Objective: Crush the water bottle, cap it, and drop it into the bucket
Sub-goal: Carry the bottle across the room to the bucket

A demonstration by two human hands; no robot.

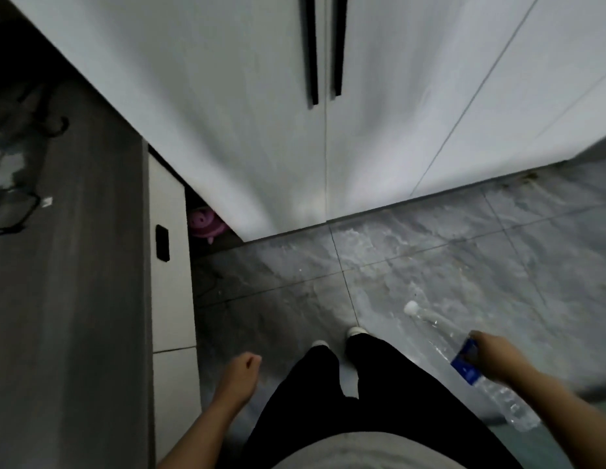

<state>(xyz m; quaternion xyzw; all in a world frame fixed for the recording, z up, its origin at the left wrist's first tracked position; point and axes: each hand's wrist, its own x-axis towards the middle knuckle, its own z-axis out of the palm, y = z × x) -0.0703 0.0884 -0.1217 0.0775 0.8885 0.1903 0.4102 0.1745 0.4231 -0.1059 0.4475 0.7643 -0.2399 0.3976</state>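
Note:
A clear plastic water bottle (440,336) with a white cap and a blue label is held at the lower right, its capped end pointing up-left over the tiled floor. My right hand (494,355) is wrapped around its middle at the label. The bottle looks uncrushed, and its base shows below my forearm. My left hand (242,368) hangs at the lower centre-left with the fingers curled in a loose fist, holding nothing. No bucket is in view.
A grey wooden desk (75,299) with a white drawer front runs down the left, with black glasses (10,213) on it. White cabinet doors (261,113) stand ahead. A pink toy (205,221) sits in the gap. My legs and shoes are on grey floor tiles (447,258).

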